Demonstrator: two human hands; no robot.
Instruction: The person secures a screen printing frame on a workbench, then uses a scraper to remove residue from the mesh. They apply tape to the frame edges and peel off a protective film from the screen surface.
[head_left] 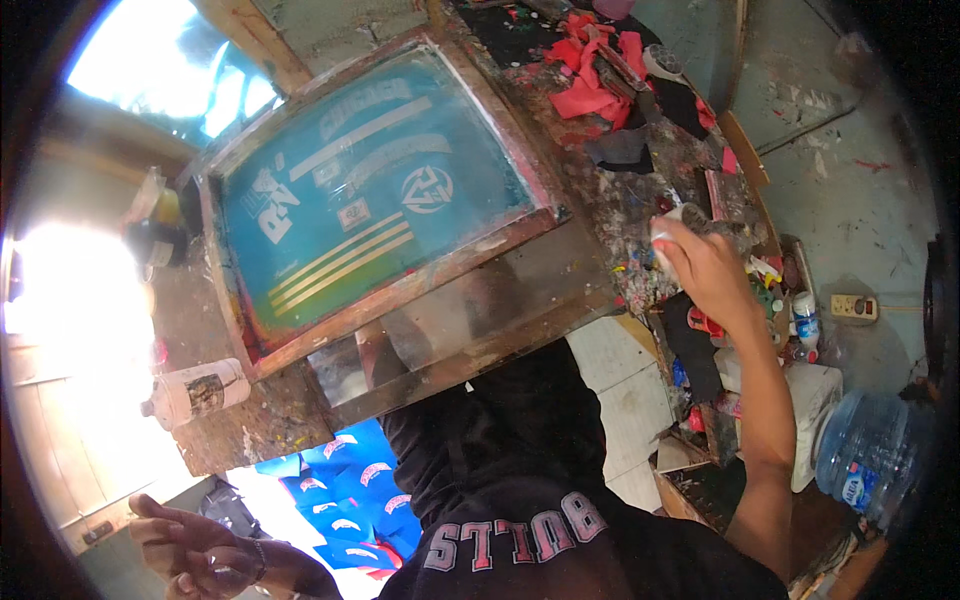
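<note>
Pinching white item (pixel 661 258) above tabletop (pixel 622 208)

Near: holding left hand (pixel 190 550) loosely curled, contents unclear, near blue printed sheets (pixel 350 490). Beyond: pinching white item in right hand (pixel 708 275). Left of it: noted blue-meshed wooden frame (pixel 375 192).

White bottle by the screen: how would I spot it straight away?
Find the big wooden-framed, blue-green screen in the upper middle. By its lower-left corner, on the table, is the bottle. It is whitish with a dark patch on its side, unlike the dark-and-yellow container farther up.
</note>
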